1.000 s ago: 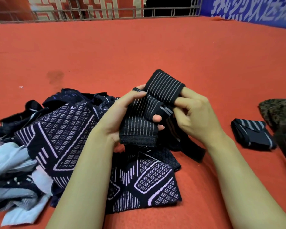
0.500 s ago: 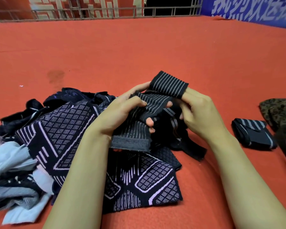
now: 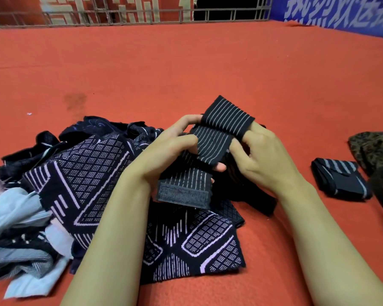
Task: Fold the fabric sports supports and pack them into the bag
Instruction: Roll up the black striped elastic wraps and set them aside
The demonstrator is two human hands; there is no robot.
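Red carpeted floor (image 3: 208, 69) fills the frame. Pile of dark patterned supports (image 3: 93, 173) sits lower left, with pale blue fabric (image 3: 16, 213) at the left edge. Camouflage bag (image 3: 376, 149) at the right edge; one folded support (image 3: 341, 180) lies just beside it on the floor. Centre frame: left hand (image 3: 170, 149) and right hand (image 3: 265, 155) both grip a black grey-striped strap (image 3: 210, 146), held above the pile. Both grips closed on it, fingers curled, strap looped over the right fingers (image 3: 257, 129). Velcro end (image 3: 182, 194) hangs below the left hand.
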